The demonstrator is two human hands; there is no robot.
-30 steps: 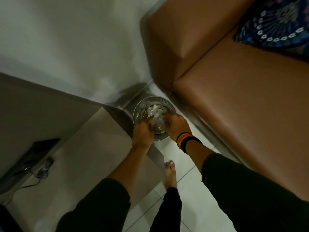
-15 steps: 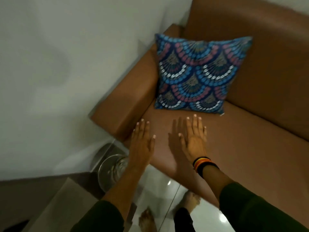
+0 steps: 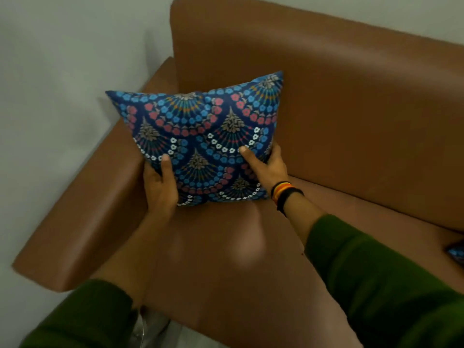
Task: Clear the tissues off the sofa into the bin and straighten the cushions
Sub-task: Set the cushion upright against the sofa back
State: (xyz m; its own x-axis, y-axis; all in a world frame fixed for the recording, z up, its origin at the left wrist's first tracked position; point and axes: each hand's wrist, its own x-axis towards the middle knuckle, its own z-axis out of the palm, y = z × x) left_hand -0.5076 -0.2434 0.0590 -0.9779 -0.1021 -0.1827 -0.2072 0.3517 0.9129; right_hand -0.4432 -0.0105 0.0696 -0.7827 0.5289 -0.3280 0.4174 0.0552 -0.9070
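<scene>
Head view: two hands on one cushion

Head view — one cushion stands at the sofa corner, between both hands. Left hand grips its lower left edge; right hand clasps the lower right — thumbs on the front. Second cushion's corner peeks at right.

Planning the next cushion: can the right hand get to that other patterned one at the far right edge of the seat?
Probably, once it lets go: the right hand grips the cushion; bare sofa seat leads to the second cushion.
</scene>
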